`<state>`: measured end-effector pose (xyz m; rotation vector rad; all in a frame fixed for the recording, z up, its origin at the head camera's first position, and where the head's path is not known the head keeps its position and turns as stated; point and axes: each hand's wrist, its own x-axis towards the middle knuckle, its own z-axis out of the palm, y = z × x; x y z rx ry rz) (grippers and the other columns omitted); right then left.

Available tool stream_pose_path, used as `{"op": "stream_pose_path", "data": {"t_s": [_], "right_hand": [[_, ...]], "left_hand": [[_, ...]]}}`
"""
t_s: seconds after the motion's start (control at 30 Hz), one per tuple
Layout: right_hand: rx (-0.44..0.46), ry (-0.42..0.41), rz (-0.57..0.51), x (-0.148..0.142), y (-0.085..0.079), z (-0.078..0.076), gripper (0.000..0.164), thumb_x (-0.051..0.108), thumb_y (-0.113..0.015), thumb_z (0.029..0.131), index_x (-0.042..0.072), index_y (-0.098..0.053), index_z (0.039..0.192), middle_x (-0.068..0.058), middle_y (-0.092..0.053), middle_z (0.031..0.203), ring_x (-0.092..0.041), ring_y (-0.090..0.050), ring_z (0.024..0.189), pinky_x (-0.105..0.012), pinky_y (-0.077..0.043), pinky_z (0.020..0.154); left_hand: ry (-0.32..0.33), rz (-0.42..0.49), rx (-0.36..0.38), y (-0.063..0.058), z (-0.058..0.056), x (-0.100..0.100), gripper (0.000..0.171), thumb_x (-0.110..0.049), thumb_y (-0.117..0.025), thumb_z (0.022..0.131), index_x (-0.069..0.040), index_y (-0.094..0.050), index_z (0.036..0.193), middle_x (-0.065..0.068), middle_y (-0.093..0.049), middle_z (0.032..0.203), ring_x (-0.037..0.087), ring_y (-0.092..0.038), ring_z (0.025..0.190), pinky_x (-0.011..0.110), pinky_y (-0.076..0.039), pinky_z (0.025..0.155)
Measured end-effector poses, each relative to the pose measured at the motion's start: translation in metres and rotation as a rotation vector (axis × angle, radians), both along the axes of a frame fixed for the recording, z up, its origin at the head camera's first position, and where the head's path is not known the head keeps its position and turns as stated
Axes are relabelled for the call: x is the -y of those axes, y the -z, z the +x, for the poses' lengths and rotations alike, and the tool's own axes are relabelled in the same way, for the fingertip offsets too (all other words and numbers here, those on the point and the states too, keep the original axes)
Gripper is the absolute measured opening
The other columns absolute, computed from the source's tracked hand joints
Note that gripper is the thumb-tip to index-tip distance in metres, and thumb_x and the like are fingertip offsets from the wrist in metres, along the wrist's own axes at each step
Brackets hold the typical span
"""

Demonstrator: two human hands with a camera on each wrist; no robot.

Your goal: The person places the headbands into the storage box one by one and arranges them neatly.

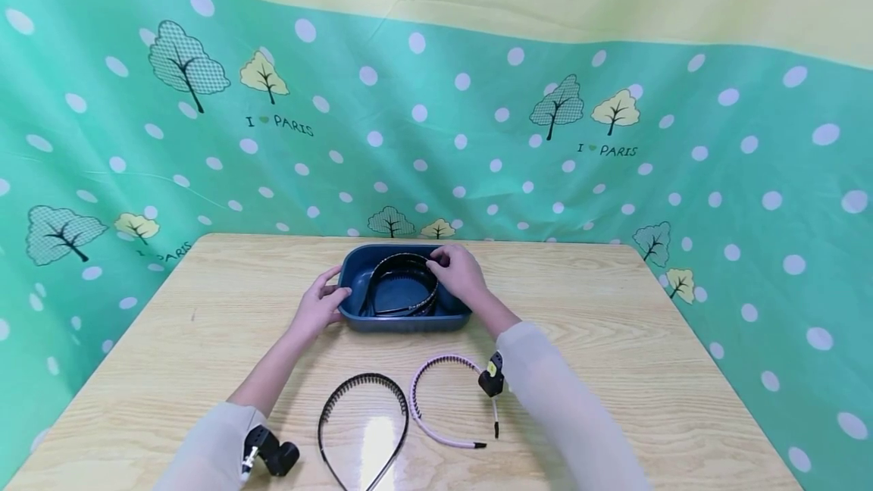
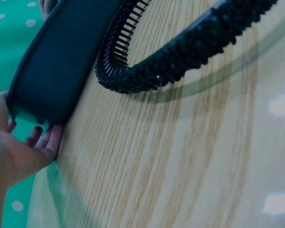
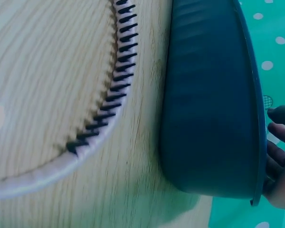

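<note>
A dark blue plastic bin (image 1: 409, 323) stands toward the back of the table. My left hand (image 1: 320, 300) holds its left end; in the left wrist view the left hand (image 2: 26, 154) has its thumb at the rim and its fingers low against the wall. Inside the bin sits a black headband (image 1: 382, 270), with other dark bands beneath it that overlap. My right hand (image 1: 460, 273) reaches over the back right rim and pinches this headband at its upper right. In the right wrist view, the bin wall hides what the right hand (image 3: 281, 156) holds.
On the table (image 1: 580, 400) in front of the bin lie a black toothed headband (image 1: 364, 377) and, to its right, a pale lilac toothed headband (image 1: 436, 438). A green dotted cloth (image 1: 436, 135) hangs behind the table. Black wrist cameras sit on both sleeves.
</note>
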<state>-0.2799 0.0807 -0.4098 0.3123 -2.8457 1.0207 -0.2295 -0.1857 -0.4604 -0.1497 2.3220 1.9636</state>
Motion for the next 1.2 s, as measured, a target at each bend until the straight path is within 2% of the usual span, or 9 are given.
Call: {"op": "stream_pose_path", "data": {"t_s": [0.3, 0.57, 0.77, 0.97, 1.2], "right_hand": [[0.027, -0.037, 0.046, -0.007, -0.008, 0.006, 0.027, 0.031, -0.061, 0.091, 0.013, -0.066, 0.110, -0.006, -0.060, 0.104, -0.020, -0.055, 0.092, -0.035, -0.050, 0.079], [0.017, -0.073, 0.102, -0.017, -0.013, 0.009, 0.027, 0.030, -0.061, 0.090, 0.015, -0.065, 0.113, -0.005, -0.060, 0.104, -0.020, -0.056, 0.093, -0.035, -0.050, 0.078], [0.010, -0.114, 0.098, -0.024, -0.019, 0.016, 0.027, 0.028, -0.063, 0.089, 0.012, -0.066, 0.111, -0.006, -0.061, 0.103, -0.021, -0.056, 0.094, -0.036, -0.050, 0.080], [0.004, -0.160, 0.109, -0.030, -0.024, 0.023, 0.026, 0.026, -0.065, 0.088, 0.011, -0.067, 0.110, -0.006, -0.059, 0.100, -0.019, -0.054, 0.088, -0.033, -0.049, 0.075], [0.035, -0.203, 0.140, -0.038, -0.027, 0.030, 0.026, 0.025, -0.063, 0.090, 0.010, -0.066, 0.111, -0.008, -0.058, 0.101, -0.016, -0.051, 0.079, -0.028, -0.046, 0.068]], "left_hand": [[0.004, 0.004, 0.001, 0.000, 0.000, 0.000, 0.057, -0.022, -0.050, 0.096, -0.020, -0.026, 0.148, 0.025, -0.040, 0.134, 0.019, -0.061, 0.091, 0.024, -0.057, 0.072], [0.004, 0.001, 0.004, 0.000, 0.000, 0.000, 0.057, -0.023, -0.051, 0.096, -0.020, -0.027, 0.148, 0.025, -0.041, 0.134, 0.022, -0.061, 0.096, 0.024, -0.057, 0.072], [0.003, 0.009, 0.003, -0.001, -0.001, -0.001, 0.057, -0.022, -0.050, 0.096, -0.019, -0.027, 0.148, 0.025, -0.040, 0.134, 0.021, -0.061, 0.095, 0.024, -0.057, 0.072], [0.007, 0.001, 0.003, 0.000, 0.000, 0.000, 0.058, -0.023, -0.050, 0.096, -0.020, -0.026, 0.148, 0.025, -0.039, 0.136, 0.022, -0.060, 0.097, 0.025, -0.057, 0.074], [0.009, 0.018, 0.002, 0.001, -0.001, 0.000, 0.058, -0.022, -0.050, 0.096, -0.019, -0.026, 0.148, 0.026, -0.039, 0.135, 0.019, -0.060, 0.094, 0.024, -0.057, 0.072]]}}
